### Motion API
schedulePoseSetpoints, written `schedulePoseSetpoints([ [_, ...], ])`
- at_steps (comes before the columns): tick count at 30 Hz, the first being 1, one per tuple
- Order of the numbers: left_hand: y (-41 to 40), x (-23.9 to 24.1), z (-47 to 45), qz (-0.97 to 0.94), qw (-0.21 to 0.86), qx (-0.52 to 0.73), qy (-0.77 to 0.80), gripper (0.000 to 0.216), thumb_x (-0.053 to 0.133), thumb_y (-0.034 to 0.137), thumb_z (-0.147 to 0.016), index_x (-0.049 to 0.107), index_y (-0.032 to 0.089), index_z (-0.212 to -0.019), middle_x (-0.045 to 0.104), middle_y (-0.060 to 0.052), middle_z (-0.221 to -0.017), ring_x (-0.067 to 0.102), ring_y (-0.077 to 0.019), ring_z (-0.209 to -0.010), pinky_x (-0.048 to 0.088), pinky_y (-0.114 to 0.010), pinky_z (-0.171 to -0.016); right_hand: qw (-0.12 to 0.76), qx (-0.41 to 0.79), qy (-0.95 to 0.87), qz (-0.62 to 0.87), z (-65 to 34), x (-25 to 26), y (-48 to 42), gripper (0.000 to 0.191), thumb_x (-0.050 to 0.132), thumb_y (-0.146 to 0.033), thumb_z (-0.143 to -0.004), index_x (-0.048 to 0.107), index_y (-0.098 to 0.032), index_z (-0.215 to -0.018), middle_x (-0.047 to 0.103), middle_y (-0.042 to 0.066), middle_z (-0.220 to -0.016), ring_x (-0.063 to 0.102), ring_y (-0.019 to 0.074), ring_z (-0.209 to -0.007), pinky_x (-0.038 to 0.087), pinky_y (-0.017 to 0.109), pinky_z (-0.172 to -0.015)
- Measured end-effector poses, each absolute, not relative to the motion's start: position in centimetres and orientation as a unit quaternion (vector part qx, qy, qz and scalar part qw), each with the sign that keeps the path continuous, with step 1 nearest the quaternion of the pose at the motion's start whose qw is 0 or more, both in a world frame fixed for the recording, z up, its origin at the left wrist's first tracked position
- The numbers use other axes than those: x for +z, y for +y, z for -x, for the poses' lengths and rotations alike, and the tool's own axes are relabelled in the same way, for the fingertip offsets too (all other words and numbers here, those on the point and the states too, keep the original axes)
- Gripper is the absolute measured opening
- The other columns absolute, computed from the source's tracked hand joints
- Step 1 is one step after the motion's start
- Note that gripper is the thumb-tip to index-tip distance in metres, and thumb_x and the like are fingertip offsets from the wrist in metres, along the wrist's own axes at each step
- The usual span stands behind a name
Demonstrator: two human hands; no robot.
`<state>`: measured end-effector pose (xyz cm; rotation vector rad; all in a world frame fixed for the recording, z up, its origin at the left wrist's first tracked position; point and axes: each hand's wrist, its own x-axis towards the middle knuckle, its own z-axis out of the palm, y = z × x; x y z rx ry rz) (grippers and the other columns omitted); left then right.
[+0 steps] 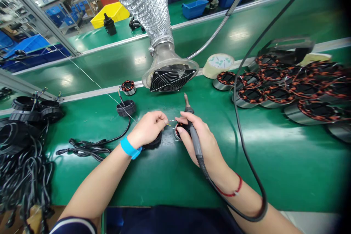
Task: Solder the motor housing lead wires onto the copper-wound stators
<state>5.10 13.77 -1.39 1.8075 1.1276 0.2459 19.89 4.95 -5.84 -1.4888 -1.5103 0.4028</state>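
My left hand [149,128] is closed in a pinch on thin wires, whose bare ends [170,121] stick out to the right of the fingertips. A strand of solder wire [93,80] comes down from the upper left to this hand. Under the hand lies a black round cap [154,142], partly hidden. My right hand [204,139] holds a soldering iron [194,135], its tip pointing away from me toward the fan. The thumb and fingers of that hand also rest around a small stator [177,131], mostly covered by them.
A fume duct with a fan [172,80] hangs ahead. Several stators [252,97] and a tape roll [218,65] stand at right. To the left are a stator [128,87], a cabled cap [126,108] and piled black cables [24,168]. The iron's cord [238,117] loops at right.
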Motion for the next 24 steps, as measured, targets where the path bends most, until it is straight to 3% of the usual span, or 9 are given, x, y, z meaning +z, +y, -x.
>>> schedulePoseSetpoints([
  [7, 13.6, -1.5, -4.9, -0.729, 0.48, 0.176, 0.456, 0.007, 0.049, 0.022, -0.082, 0.052, 0.016, -0.08, 0.053, 0.002, -0.071, 0.047, -0.0106, -0.066, 0.038, -0.022, -0.062, 0.496, 0.156, -0.593, 0.615, -19.5, -6.1, 4.7, 0.042, 0.054, -0.023, -0.087, 0.041, -0.024, -0.126, 0.065, 0.007, -0.106, 0.061, 0.0221, -0.099, 0.046, 0.043, -0.088],
  [13, 13.1, -0.7, -4.8, -0.729, 0.486, 0.163, 0.454, 0.011, 0.05, 0.025, -0.083, 0.048, 0.017, -0.076, 0.046, 0.005, -0.063, 0.043, -0.0087, -0.056, 0.034, -0.02, -0.053, 0.489, 0.1, -0.63, 0.595, -18.9, -5.4, 5.0, 0.043, 0.053, -0.015, -0.086, 0.041, -0.026, -0.125, 0.067, 0.003, -0.094, 0.06, 0.0216, -0.092, 0.046, 0.042, -0.084],
  [17, 12.7, -0.1, -4.8, -0.741, 0.482, 0.17, 0.435, 0.009, 0.05, 0.024, -0.084, 0.05, 0.017, -0.079, 0.053, 0.003, -0.068, 0.051, -0.0108, -0.062, 0.039, -0.022, -0.059, 0.521, 0.137, -0.601, 0.59, -18.7, -5.5, 5.2, 0.039, 0.051, -0.018, -0.087, 0.043, -0.027, -0.125, 0.064, 0.001, -0.088, 0.062, 0.0204, -0.088, 0.048, 0.043, -0.083],
  [24, 12.1, 1.3, -5.1, -0.812, 0.385, 0.164, 0.407, 0.007, 0.055, 0.016, -0.083, 0.055, 0.016, -0.076, 0.056, 0.001, -0.075, 0.05, -0.012, -0.072, 0.038, -0.023, -0.066, 0.596, 0.246, -0.536, 0.546, -18.6, -5.7, 5.1, 0.043, 0.054, -0.019, -0.086, 0.041, -0.025, -0.126, 0.062, 0.0, -0.086, 0.063, 0.0153, -0.078, 0.053, 0.035, -0.077],
])
